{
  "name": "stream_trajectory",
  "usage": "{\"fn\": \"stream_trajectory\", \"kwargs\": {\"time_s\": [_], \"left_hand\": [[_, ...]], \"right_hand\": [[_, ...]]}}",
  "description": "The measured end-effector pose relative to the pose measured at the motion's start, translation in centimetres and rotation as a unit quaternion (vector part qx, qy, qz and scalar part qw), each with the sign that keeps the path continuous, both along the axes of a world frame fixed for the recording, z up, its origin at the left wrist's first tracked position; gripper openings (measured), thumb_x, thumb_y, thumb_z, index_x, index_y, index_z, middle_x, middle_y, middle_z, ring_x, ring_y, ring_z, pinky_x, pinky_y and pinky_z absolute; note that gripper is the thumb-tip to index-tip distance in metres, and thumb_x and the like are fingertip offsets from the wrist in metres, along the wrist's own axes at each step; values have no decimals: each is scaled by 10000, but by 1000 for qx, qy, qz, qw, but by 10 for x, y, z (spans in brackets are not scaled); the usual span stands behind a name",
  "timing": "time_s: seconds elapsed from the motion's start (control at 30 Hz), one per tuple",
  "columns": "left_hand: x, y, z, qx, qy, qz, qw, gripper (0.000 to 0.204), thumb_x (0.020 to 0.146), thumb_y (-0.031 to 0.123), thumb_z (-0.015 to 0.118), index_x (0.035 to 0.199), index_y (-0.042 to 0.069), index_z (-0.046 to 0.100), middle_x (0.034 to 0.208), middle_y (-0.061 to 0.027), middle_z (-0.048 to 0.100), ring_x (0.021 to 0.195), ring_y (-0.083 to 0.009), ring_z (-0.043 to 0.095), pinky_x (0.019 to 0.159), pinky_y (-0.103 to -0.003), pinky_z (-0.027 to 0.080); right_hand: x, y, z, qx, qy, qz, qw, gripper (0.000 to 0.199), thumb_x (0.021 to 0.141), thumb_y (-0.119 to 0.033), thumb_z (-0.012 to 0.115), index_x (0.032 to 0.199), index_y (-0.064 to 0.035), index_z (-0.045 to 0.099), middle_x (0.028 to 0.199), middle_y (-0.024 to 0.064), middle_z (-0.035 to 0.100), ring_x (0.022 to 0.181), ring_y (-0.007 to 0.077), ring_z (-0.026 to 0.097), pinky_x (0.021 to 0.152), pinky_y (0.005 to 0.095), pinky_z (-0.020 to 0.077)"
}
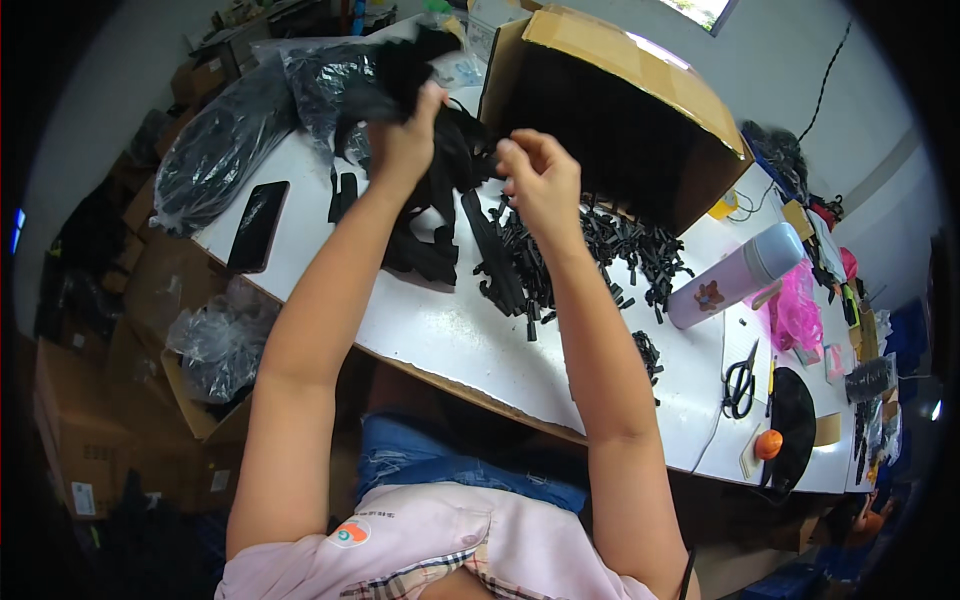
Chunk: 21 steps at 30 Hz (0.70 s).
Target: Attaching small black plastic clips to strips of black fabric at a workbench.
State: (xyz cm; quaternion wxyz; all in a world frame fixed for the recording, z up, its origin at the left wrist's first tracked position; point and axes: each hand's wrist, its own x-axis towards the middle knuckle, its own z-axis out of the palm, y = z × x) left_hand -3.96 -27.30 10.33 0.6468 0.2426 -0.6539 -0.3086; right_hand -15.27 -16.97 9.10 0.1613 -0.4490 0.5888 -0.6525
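White surface up close, with small black bits in a messy heap and a flat black strip beside them. Farther up, right hand with fingers curled, thumb close to the fingertips; can't tell if pinching anything. Across from that, left hand closed tight on black cloth, lifted above the surface. Seems partway along: many bits already lying loose, plenty of cloth left to handle. Blurry at the lifted cloth, so hard to see its shape. Farthest back, big brown box, too dark inside to see into.
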Motion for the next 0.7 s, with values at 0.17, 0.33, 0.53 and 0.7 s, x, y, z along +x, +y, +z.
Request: {"fn": "stream_trajectory", "kwargs": {"time_s": [0.17, 0.33, 0.53, 0.7], "left_hand": [[12, -36, 23, 49, 176, -19, 983, 175, 772, 125, 545, 692, -8, 626, 721, -34, 624, 678, -85, 540, 683, -206, 403], [18, -33, 39, 25, 194, 12, 981, 135, 744, 82, 565, 678, -15, 631, 705, -39, 626, 649, -100, 558, 662, -209, 413], [30, -26, 33, 68, 198, 28, 977, 237, 766, 137, 587, 585, -15, 568, 585, -13, 565, 540, -96, 526, 569, -223, 421], [58, -48, 4, -162, -225, 238, 931, 194, 750, 190, 546, 719, 2, 578, 669, -136, 562, 676, -317, 544, 622, -383, 421]], "right_hand": [[57, 11, -33, 275, 391, 20, 878, 751, 626, -603, 544, 972, 63, 545, 824, 185, 587, 842, 324, 547, 722, 396, 433], [109, -6, -79, 155, 472, -79, 864, 851, 618, -605, 547, 1100, 86, 426, 995, 196, 516, 981, 304, 437, 907, 482, 232], [99, -18, -94, 165, 482, -86, 856, 505, 663, -358, 600, 951, 49, 522, 861, 147, 521, 902, 270, 448, 917, 473, 201], [72, -14, -91, 165, 525, -48, 834, 208, 640, -127, 569, 811, -15, 528, 788, 123, 564, 830, 276, 503, 896, 485, 239]]}}
